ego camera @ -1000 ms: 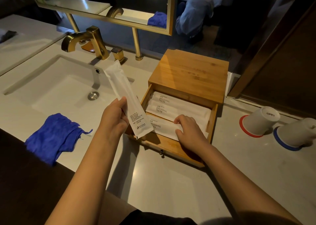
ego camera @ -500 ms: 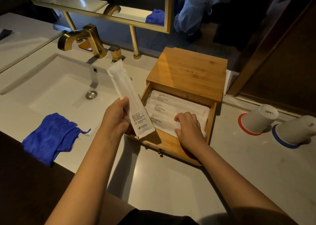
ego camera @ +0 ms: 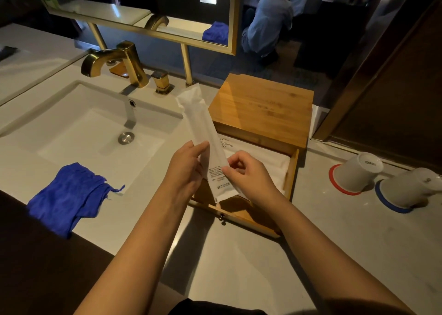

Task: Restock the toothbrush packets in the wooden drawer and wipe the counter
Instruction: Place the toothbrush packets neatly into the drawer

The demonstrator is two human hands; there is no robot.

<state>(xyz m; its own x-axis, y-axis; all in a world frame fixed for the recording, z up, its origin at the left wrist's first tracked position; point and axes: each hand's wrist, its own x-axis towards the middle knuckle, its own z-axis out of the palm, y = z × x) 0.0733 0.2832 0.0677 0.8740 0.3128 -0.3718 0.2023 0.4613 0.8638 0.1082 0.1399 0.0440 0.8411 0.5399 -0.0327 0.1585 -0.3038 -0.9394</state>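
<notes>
since a second ago the right hand has lifted off the packets in the drawer and come up to the raised toothbrush packet, while the left hand has carried that packet rightward, so it now hangs over the drawer's left side rather than over the sink.

the packet stands nearly upright between the two hands, its top leaning toward the tap, its printed lower end just above the drawer's front edge. the left hand grips it along the left edge, fingers curled behind and thumb laid on the front. the right hand pinches the right edge between thumb and forefinger, the other fingers loosely curled. more white packets lie flat inside the open drawer, partly hidden behind the right hand.

the wooden box sits toward the back edge of the table, right of the sink. a blue cloth lies crumpled at the front edge, left of the arms. two upturned cups stand on coasters toward the right edge.
</notes>
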